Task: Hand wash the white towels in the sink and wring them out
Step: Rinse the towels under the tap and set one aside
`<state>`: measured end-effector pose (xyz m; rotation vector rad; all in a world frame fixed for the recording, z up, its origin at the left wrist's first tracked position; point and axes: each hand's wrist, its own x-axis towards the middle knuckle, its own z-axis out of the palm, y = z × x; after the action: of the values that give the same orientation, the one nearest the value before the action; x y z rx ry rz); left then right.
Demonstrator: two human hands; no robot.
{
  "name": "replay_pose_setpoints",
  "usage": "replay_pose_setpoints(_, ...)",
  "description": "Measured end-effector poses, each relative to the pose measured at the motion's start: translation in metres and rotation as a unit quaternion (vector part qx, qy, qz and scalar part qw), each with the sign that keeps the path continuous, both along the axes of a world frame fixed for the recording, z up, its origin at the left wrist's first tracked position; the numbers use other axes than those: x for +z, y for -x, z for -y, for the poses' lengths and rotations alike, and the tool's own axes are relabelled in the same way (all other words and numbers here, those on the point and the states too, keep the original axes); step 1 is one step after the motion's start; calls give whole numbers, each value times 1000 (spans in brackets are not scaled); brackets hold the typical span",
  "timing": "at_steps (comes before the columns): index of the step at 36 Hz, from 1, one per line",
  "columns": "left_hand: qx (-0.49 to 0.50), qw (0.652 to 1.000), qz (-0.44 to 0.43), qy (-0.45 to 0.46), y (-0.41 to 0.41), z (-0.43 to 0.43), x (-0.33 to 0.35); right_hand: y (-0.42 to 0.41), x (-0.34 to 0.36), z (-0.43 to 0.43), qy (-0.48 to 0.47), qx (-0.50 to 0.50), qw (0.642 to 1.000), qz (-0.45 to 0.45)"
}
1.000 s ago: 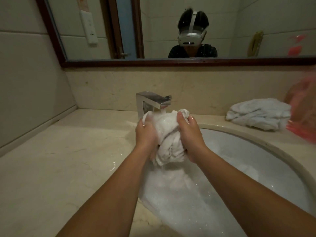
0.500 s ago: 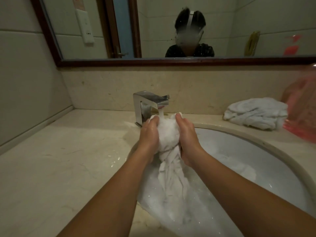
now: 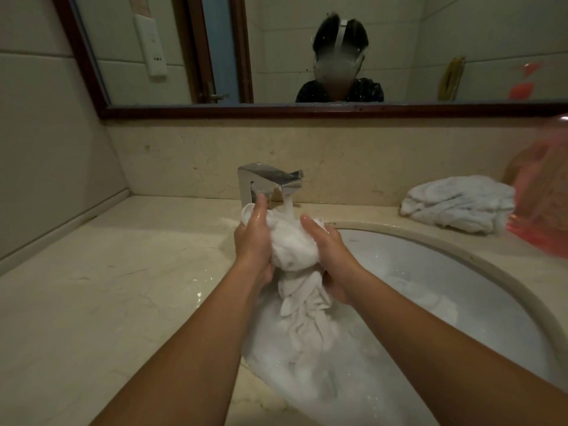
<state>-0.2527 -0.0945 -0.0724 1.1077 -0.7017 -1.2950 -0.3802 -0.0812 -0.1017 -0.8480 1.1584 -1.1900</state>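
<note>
Both my left hand (image 3: 252, 239) and right hand (image 3: 332, 253) clench the soapy towel (image 3: 291, 245) under the tap (image 3: 266, 179) at the frame's middle (its tail hangs into the sink (image 3: 445, 281)), so it may slip and splash the counter (image 3: 123, 287).

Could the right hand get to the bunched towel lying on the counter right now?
Probably, but not freely: the right hand grips the wet towel with the left hand under the faucet. Nothing stands between it and the counter towel.

The one head camera looked forward and down, close over the sink (image 3: 445, 272). It faced the mirror (image 3: 276, 41) on the wall behind, wide-angled.
</note>
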Motion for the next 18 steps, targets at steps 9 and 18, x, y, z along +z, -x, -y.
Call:
replay_pose_setpoints(9, -72, 997, -32, 13, 2, -4, 1, 10, 3, 1, 53, -62, 995, 56)
replay_pose_setpoints(18, -125, 982, -131, -56, -8, -2, 2, 25, 15, 1, 143, -46, 980, 132)
